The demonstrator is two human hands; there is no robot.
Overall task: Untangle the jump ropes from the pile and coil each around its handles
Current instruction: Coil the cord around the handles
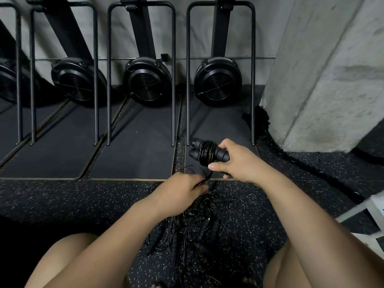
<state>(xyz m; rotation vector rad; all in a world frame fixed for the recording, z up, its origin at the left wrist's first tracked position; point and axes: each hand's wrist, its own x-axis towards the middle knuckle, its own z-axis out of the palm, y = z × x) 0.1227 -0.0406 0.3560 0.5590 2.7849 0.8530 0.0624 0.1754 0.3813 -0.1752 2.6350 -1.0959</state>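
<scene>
My right hand (236,161) grips two black jump rope handles (204,151) held side by side, with thin black cord wound in tight turns around their middle. A loose loop of that cord (194,170) runs down to my left hand (182,188), which pinches it just below and left of the handles. Under both hands, between my knees, lies the tangled pile of black jump ropes (191,229), with several ridged handles and thin cords crossing each other on the speckled floor.
Three black fan machines with tube frames, one of them (218,80), stand on dark mats along the grey wall ahead. A concrete pillar (322,75) rises at the right, a thick black rope (307,169) trails past its base, and a white frame (365,215) sits at the right edge.
</scene>
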